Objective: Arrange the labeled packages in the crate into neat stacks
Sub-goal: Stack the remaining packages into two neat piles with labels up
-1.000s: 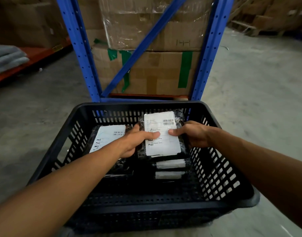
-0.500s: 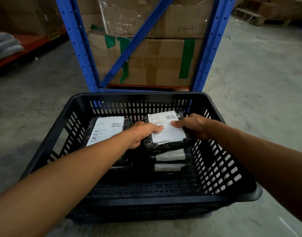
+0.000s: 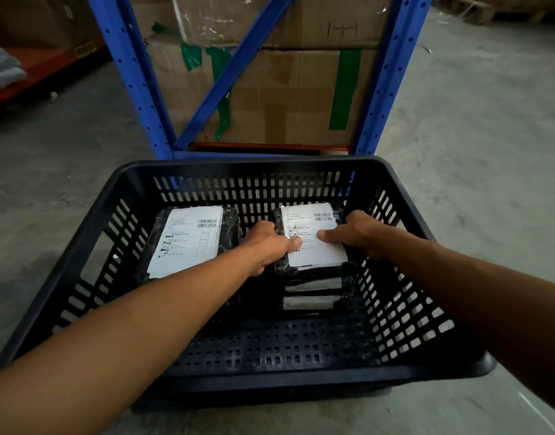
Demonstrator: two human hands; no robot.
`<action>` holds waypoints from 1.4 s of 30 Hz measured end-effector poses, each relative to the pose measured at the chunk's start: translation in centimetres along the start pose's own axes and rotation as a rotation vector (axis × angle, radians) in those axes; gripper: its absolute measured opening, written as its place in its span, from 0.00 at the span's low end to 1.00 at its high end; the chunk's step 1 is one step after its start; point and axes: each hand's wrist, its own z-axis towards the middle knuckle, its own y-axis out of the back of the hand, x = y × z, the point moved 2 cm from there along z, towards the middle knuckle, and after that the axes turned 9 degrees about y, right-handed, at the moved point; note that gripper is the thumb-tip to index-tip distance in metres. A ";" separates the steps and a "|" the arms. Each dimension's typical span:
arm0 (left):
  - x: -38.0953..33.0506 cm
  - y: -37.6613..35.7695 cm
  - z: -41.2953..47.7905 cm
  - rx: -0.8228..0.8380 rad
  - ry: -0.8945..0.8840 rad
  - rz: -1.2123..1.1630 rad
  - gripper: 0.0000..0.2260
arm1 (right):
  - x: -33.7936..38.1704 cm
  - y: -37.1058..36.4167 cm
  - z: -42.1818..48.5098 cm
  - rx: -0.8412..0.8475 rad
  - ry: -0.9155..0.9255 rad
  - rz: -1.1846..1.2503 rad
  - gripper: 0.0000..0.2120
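Note:
A black slotted crate [image 3: 405, 328] stands on the floor in front of me. Inside, at the back right, a stack of black-wrapped packages with white labels rises three high. The top package [image 3: 314, 221] lies flat on it. My left hand [image 3: 266, 243] grips its left edge and my right hand [image 3: 354, 233] grips its right edge, thumbs pressed on the label. A second stack [image 3: 191, 237] sits at the back left, label up, partly hidden by my left forearm.
Just behind the crate stands a blue steel rack frame [image 3: 138, 76] with taped cardboard boxes [image 3: 282, 95] on its lowest level. Bare concrete floor [image 3: 477, 139] lies on both sides. An orange shelf beam [image 3: 34, 70] runs at the far left.
The top package has come down from a tilted, raised pose and now lies flat on the right stack, both hands still on its edges. The camera has dipped closer to the crate.

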 end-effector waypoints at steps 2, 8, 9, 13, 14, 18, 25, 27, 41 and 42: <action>-0.3 -0.1 0.5 -0.017 0.011 0.009 0.23 | 0.1 -0.1 0.2 -0.024 -0.026 -0.028 0.32; -1.2 0.8 0.7 0.028 0.052 0.039 0.29 | 0.7 -0.9 0.4 -0.017 -0.042 -0.060 0.36; -1.2 0.9 0.9 0.035 0.053 0.037 0.29 | 0.7 -1.0 0.4 -0.003 -0.046 -0.070 0.36; -0.8 0.6 1.0 0.051 0.065 -0.032 0.29 | 0.9 -0.8 0.6 0.042 -0.042 -0.063 0.33; -0.8 0.5 0.8 0.056 0.076 -0.050 0.29 | 0.9 -0.7 0.6 0.044 -0.040 -0.049 0.32; -0.6 0.3 0.4 0.080 0.108 -0.050 0.29 | 0.7 -0.7 0.3 0.060 -0.076 -0.030 0.34; 0.0 1.0 0.3 0.126 0.173 -0.161 0.31 | -1.0 -1.0 0.1 0.141 -0.187 0.155 0.37; 0.8 0.9 0.6 0.113 0.204 -0.273 0.35 | -1.2 -1.2 1.2 0.028 -0.205 0.272 0.40; 3.6 -1.8 1.3 0.297 0.385 -0.403 0.54 | -5.3 -1.8 4.1 0.033 -0.196 0.600 0.37; 3.9 -1.9 1.4 0.299 0.391 -0.409 0.53 | -5.5 -1.7 4.1 0.042 -0.186 0.570 0.37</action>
